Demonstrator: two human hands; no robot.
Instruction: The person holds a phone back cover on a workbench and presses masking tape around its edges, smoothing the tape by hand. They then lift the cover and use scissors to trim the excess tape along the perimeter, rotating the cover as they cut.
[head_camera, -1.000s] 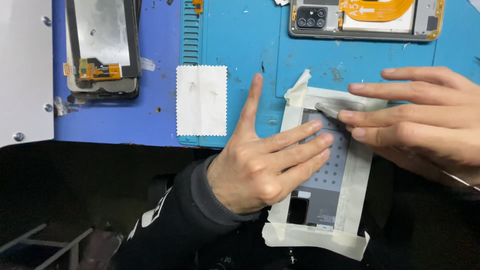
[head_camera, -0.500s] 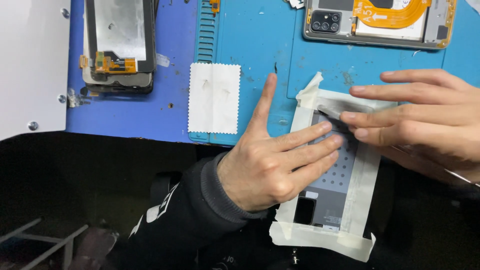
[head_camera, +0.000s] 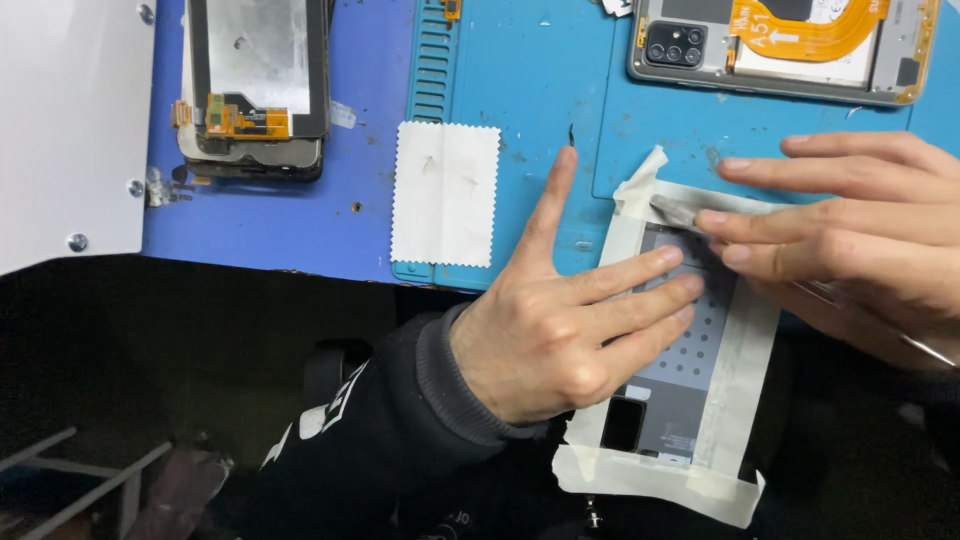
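Observation:
A grey phone back panel (head_camera: 690, 375), framed in strips of cream masking tape (head_camera: 742, 370), lies over the front edge of the blue work mat (head_camera: 540, 90). My left hand (head_camera: 560, 340) lies flat on it with fingers spread, holding it down. My right hand (head_camera: 850, 240) comes in from the right and pinches a thin metal tool (head_camera: 672, 210). The tool's tip touches the panel's upper left corner, under the tape. A thin metal part of the tool sticks out below my right hand at the frame's right edge.
A white wipe (head_camera: 445, 195) lies on the mat left of my left hand. An opened phone (head_camera: 780, 50) with an orange flex cable sits at top right. A detached screen assembly (head_camera: 255, 85) lies at top left beside a white plate (head_camera: 60, 120).
The view has shifted, so everything sits a little further right in the frame. Both hands stay on the taped panel, with the tool tip at the same corner.

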